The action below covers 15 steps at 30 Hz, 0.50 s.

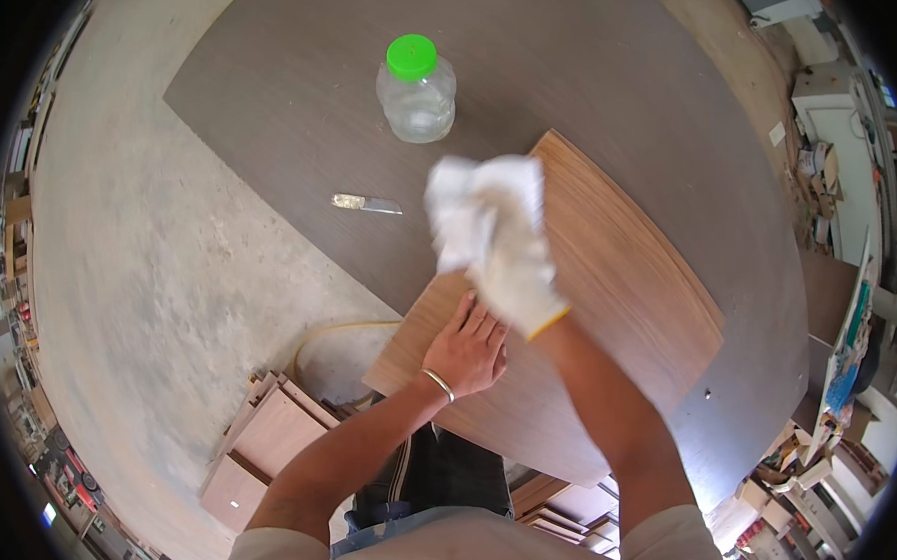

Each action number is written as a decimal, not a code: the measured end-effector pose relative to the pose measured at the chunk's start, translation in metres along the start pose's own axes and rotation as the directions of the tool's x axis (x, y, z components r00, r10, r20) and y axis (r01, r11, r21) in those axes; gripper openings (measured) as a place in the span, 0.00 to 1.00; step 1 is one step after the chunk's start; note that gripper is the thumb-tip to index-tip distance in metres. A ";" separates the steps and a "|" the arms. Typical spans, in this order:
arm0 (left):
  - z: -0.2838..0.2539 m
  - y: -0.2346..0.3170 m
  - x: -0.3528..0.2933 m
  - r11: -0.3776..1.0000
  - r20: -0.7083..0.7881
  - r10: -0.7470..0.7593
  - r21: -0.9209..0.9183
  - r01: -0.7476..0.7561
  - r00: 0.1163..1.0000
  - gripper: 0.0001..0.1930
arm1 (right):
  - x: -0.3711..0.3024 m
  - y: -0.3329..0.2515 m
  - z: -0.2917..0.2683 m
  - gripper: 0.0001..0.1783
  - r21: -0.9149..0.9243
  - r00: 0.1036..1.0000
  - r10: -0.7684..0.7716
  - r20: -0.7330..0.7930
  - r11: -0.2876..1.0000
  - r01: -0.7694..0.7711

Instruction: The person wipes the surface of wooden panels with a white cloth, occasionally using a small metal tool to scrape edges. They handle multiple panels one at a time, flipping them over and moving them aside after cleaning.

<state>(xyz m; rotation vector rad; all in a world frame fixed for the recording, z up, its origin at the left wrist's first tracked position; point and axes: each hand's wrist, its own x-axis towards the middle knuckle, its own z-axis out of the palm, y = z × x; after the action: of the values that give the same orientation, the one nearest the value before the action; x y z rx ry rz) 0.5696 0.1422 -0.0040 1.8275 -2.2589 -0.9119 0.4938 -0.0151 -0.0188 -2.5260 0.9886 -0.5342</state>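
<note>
Nearest the lens: pale shirt shoulders at 6 o'clock, both bare forearms rising from them toward frame centre. Left hand (468, 345), bare, metal bangle (438, 384) at the wrist, lies flat and unclenched, palm down, fingers together, pressing on the near-left part of a light wood-grain panel (610, 313); it grasps nothing. Right hand (513, 267), in a white knit glove with a yellow cuff, is clenched around a bunched white cloth (475, 204), which sits against the panel's upper left edge, just at 12 o'clock from the left hand; cloth is motion-blurred, so exact contact with the surface cannot be told. Panel lies tilted across a large dark brown tabletop (579, 64), its near corner overhanging the table edge toward 6 o'clock. On the tabletop, at 11 o'clock from the cloth, near: small knife blade (366, 203), lying flat. At 12 o'clock, farther: clear plastic jar with green lid (416, 91), upright. Below the table edge at 8 o'clock from the left hand: stacked wooden boards (265, 438) on a concrete floor (138, 264), with a yellowish hose loop (326, 337) beside them. Cluttered workshop items at 3 o'clock, frame rim.
</note>
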 end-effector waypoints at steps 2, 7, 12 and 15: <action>0.007 0.002 -0.011 0.999 0.016 -0.044 -0.008 0.044 0.999 0.32 | -0.001 -0.031 -0.024 0.39 0.186 0.918 -0.287 0.272 0.952 0.243; -0.002 0.004 0.009 0.991 -0.283 0.107 0.108 -0.079 0.953 0.33 | 0.066 0.059 -0.053 0.33 -0.104 0.873 0.443 0.204 0.896 -0.431; 0.024 0.005 -0.001 0.952 -0.239 0.245 0.244 -0.186 0.940 0.34 | 0.071 0.053 -0.051 0.42 -0.161 0.884 0.448 0.137 0.890 -0.426; 0.069 0.058 -0.045 0.951 -0.170 0.310 0.063 -0.304 0.935 0.32 | 0.064 0.079 -0.039 0.44 -0.173 0.897 0.441 0.038 0.887 -0.429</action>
<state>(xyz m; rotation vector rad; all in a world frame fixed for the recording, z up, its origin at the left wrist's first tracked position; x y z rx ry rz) 0.5019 0.2161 -0.0184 1.4409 -2.3660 -0.6316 0.4745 -0.1220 -0.0093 -2.3203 1.5665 -0.2270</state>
